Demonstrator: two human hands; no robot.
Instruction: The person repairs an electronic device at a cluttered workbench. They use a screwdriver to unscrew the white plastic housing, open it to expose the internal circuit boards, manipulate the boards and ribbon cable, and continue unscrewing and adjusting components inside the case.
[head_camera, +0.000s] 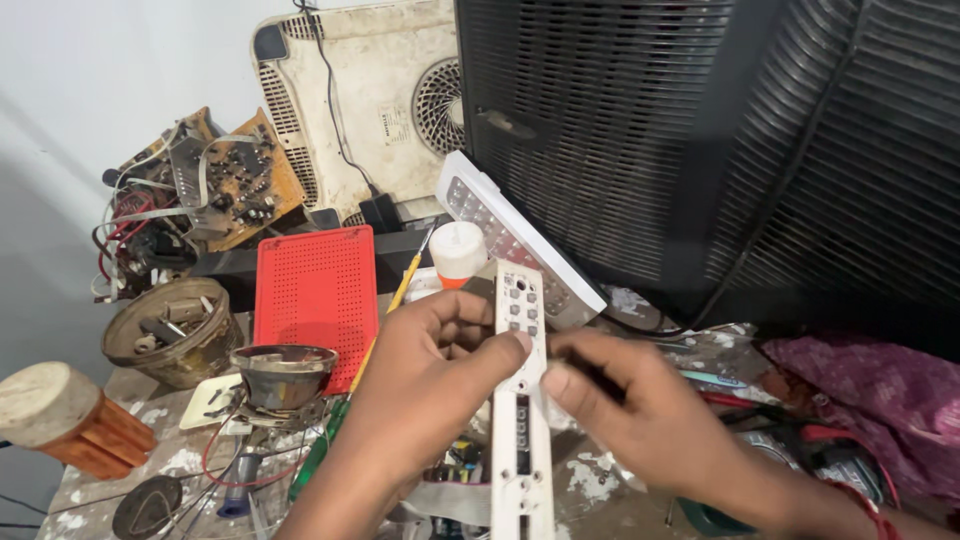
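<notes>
A long white plastic panel (521, 420) with small square buttons near its top stands upright in front of me. My left hand (420, 390) grips its left edge, thumb pressed across the front. My right hand (640, 420) pinches its right edge with thumb and fingers, slightly blurred. Below the panel some small electronic parts (455, 465) and a grey ribbon cable (450, 500) show.
A large black ribbed casing (720, 130) fills the upper right. A white LED lamp (510, 235), a white bottle (457, 252), a red perforated box (318, 300), a yellow-handled screwdriver (385, 325), circuit boards (235, 180), bowls of parts (175, 335) and a pink cloth (870, 400) crowd the bench.
</notes>
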